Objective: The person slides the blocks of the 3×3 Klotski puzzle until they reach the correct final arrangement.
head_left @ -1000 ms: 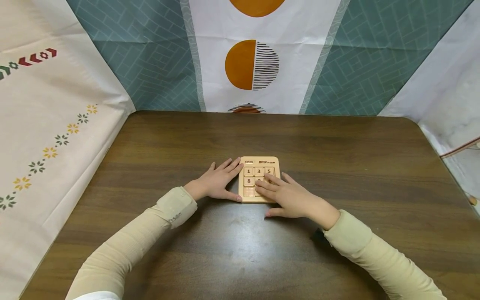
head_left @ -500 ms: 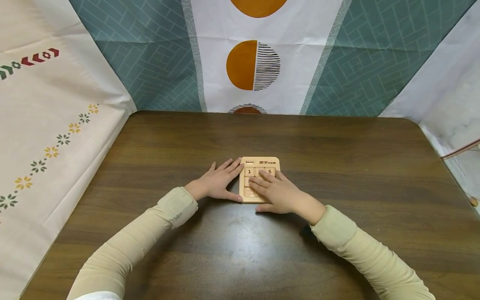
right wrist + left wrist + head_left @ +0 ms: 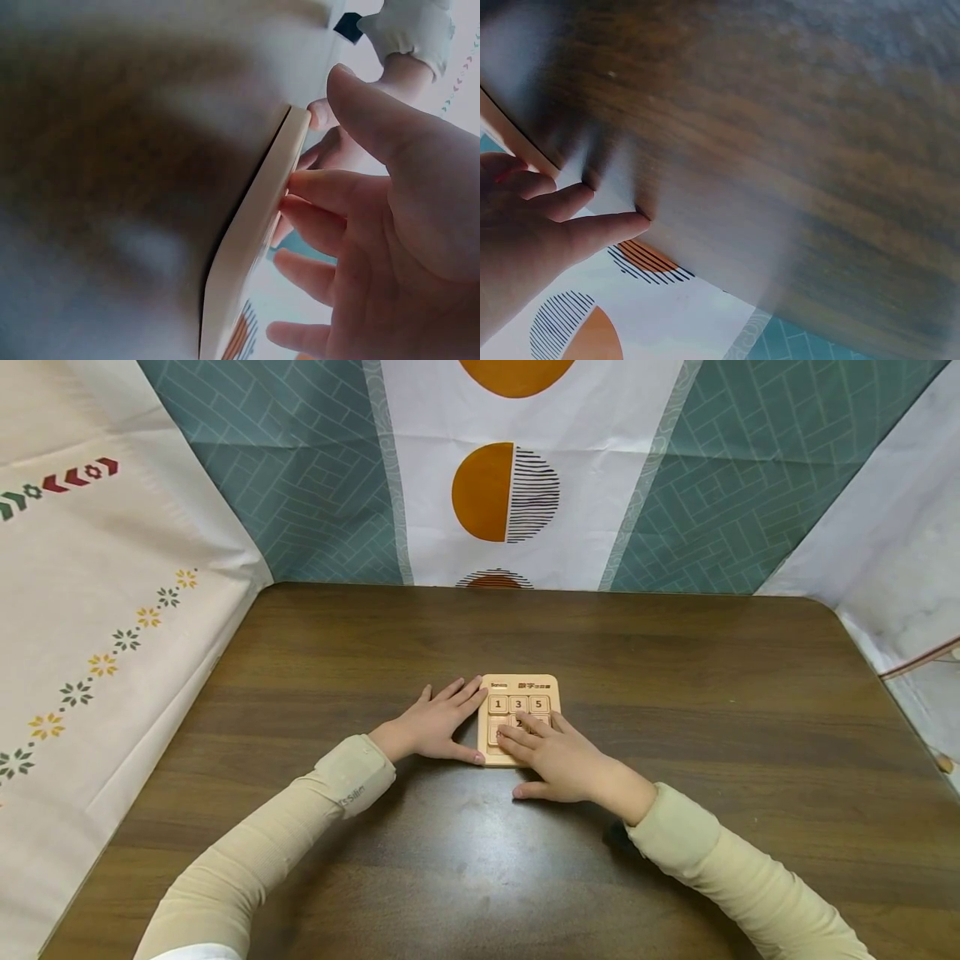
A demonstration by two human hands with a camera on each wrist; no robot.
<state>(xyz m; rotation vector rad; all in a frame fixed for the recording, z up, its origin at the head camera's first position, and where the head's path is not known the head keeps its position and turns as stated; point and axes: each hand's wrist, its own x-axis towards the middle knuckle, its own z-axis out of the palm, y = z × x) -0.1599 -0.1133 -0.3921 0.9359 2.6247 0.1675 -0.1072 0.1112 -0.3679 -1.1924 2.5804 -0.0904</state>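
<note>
From my end, the head view shows me a wooden number board [image 3: 483, 720] lying flat on the brown table [image 3: 465, 868], between the person's two hands. Its printed top edge points straight away, toward the hanging cloth [image 3: 300, 485] behind the table, so the numbers read upright from the person's side. The board is nearly square; what longer axis I can make out runs from the person toward that cloth, with hardly any turn to either side.

I see the left hand [image 3: 433, 727] spread along the board's left side, its fingers straight and gripping nothing. A fingertip touches near the far left corner, and the thumb lies at the near left corner. On the left wrist view only a strip of the board's edge shows beside those fingers.

The right hand [image 3: 566, 764] reaches in over the lower right part, fingers extended and loose, clasping nothing; its thumb sits apart, off the near edge. One fingertip rests on a left-column tile [image 3: 492, 735] (its number is partly covered), which sits a bit lower than the neighbouring tile 2 [image 3: 518, 722]. Above them run tile 1 [image 3: 498, 703], tile 3 [image 3: 518, 703] and tile 5 [image 3: 538, 703]. The bottom row is mostly hidden from me. Both wrists wear pale bands over beige sleeves [image 3: 247, 852].
</note>
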